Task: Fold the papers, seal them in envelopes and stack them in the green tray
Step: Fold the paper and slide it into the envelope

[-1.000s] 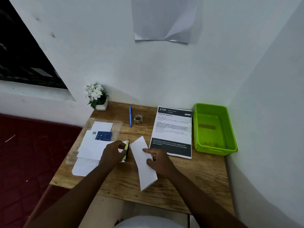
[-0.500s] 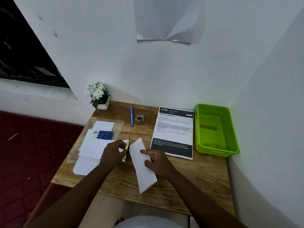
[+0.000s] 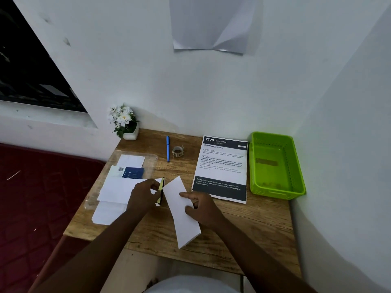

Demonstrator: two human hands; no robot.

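Note:
A folded white paper (image 3: 182,220) lies slanted on the wooden desk (image 3: 243,225) in front of me. My right hand (image 3: 201,206) rests on its middle, forefinger stretched out and pressing it, the other fingers curled. My left hand (image 3: 143,195) sits just left of it, fingers curled on the corner of a white envelope (image 3: 118,189) next to a thin yellow-and-black object (image 3: 161,190). More white envelopes and a blue card (image 3: 133,172) lie under clear plastic to the left. The green tray (image 3: 275,166) stands at the desk's right, against the wall.
A printed instruction sheet (image 3: 222,170) lies between the folded paper and the tray. A blue pen (image 3: 168,148), a tape roll (image 3: 177,151) and a small white flower pot (image 3: 125,123) stand at the back. Walls close the desk behind and on the right; a red floor lies left.
My hands and the folded paper have hardly moved; the right forefinger has slid slightly along the paper. The view has shifted a little.

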